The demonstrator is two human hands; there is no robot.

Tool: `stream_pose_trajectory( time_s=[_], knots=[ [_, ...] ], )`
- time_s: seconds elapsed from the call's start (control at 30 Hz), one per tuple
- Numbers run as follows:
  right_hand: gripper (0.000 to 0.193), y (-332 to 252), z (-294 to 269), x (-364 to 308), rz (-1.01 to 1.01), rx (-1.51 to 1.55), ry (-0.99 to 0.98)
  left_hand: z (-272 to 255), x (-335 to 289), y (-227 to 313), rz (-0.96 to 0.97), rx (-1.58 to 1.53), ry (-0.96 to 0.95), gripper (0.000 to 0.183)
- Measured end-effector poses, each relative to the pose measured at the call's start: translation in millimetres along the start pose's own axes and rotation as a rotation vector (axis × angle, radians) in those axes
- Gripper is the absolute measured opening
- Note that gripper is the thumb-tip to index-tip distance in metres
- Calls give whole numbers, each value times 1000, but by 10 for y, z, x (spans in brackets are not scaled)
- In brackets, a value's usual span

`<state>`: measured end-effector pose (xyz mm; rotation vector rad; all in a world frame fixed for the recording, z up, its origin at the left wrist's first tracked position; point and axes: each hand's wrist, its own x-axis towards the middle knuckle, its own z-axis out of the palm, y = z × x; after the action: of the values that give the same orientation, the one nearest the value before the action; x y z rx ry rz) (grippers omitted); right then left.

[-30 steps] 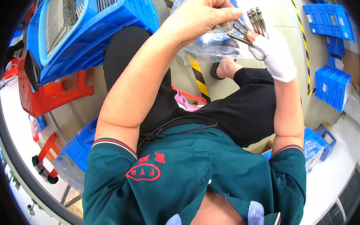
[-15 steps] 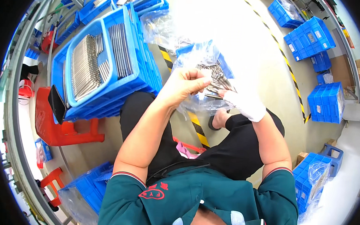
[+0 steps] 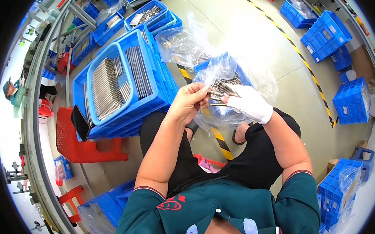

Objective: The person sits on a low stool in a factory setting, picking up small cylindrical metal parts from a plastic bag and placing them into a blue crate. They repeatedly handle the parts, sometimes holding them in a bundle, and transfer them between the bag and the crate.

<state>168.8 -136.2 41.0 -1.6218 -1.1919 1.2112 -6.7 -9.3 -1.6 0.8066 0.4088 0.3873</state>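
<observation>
My right hand [image 3: 252,105], in a white glove, is closed around several slim shiny metal rods [image 3: 217,99] that point to the left. The bare fingers of my left hand [image 3: 187,101] pinch at the left ends of these rods; how many they grip is hard to tell. Beneath both hands stands a blue crate [image 3: 243,76] lined with a clear plastic bag [image 3: 218,72], and more loose rods lie heaped in it. To the left, a light blue basket [image 3: 131,99] holds metal rods laid side by side in rows.
Stacked blue crates [image 3: 161,84] carry the basket, beside a red stool [image 3: 69,138]. Farther off are a tub of metal parts [image 3: 161,7] and clear plastic [image 3: 178,42]. Blue crates [image 3: 351,100] line the right side. Yellow-black tape [image 3: 310,70] crosses the floor. Another person [image 3: 14,92] is at far left.
The view has shifted, so the surroundings sit farther right. My left fingers have come to the ends of the rods in my gloved right hand, which now show more clearly above the crate.
</observation>
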Motion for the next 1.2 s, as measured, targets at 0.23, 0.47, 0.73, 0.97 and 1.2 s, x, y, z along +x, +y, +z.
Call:
stream_pose_trajectory(
  time_s=[0.23,0.47,0.73,0.97,1.2],
  knots=[
    [34,-47,-11,48,-105,-61,-24,-111,51,-75,22,-200,-79,11],
    [30,-13,-33,108,-13,163,-124,-35,69,-133,149,-222,-63,9],
    [28,-38,-9,165,-16,208,-96,-17,21,29,178,57,34,21],
    [30,21,17,230,-11,100,-87,1,-31,58,247,541,183,24],
    [29,58,-22,278,77,267,-89,14,-56,179,499,703,424,20]
  ],
)
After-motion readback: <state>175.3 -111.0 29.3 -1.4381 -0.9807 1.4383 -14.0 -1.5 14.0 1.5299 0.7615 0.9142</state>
